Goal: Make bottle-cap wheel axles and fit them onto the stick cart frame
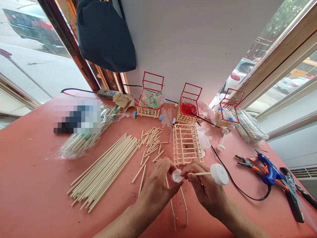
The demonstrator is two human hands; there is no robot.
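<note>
Near the table's front, my left hand (pixel 158 181) pinches a small white cap (pixel 176 176), its hollow side facing up. My right hand (pixel 205 188) is closed on a short wooden stick (pixel 201 174), with a larger white cap (pixel 219 174) on its right end. The stick's left end is at the small cap, partly hidden by my right fingertips. Just beyond my hands lies a frame of wooden sticks (pixel 187 143). Two thin sticks (pixel 184 205) lie on the table below my hands.
Long sticks (pixel 106 172) lie at the left, with short pieces (pixel 151 140) beside them. Behind stand red-trimmed stick baskets (pixel 148 110). A blue glue gun (pixel 269 172), pliers (pixel 247 162) and a black cable (pixel 237 186) lie on the right. A cap-ended axle (pixel 222 140) sits behind.
</note>
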